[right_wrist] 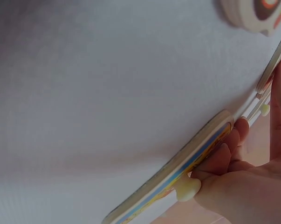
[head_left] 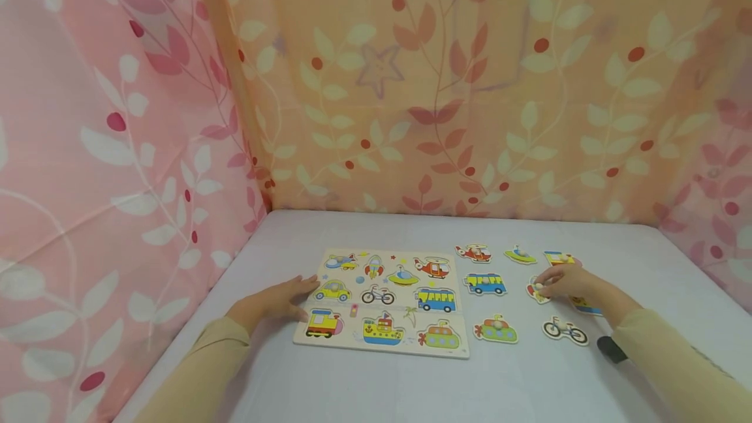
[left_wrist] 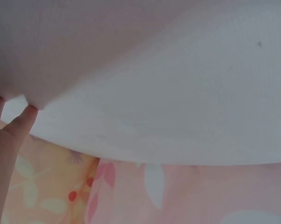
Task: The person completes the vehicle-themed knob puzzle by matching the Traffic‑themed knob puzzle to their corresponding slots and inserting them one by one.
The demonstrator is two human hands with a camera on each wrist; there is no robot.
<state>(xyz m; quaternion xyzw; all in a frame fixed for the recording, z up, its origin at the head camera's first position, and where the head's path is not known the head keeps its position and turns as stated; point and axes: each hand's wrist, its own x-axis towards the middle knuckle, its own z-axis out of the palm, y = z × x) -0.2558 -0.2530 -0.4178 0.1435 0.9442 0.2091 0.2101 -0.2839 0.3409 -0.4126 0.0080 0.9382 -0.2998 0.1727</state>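
A wooden knob puzzle board (head_left: 405,348) with vehicle pictures lies flat on the white table. My left hand (head_left: 281,299) is at its left edge, fingers spread and thumb beside the train picture; in the left wrist view two fingertips (left_wrist: 32,110) show. My right hand (head_left: 566,281), to the right of the board, pinches a small rocket puzzle piece (head_left: 536,291), its fingers covering part of it. Beneath that hand is a partly hidden ship piece (head_left: 586,306). A blue-edged piece (right_wrist: 173,170) with a pale knob (right_wrist: 187,187) stands close by the curled fingers in the right wrist view.
Other loose pieces lie right of the board: helicopter (head_left: 474,253), flying saucer (head_left: 519,254), train (head_left: 555,257), bus (head_left: 485,284), submarine (head_left: 496,329) and bicycle (head_left: 565,330). A dark object (head_left: 611,349) sits by the right sleeve. Patterned curtains (head_left: 435,83) enclose the table.
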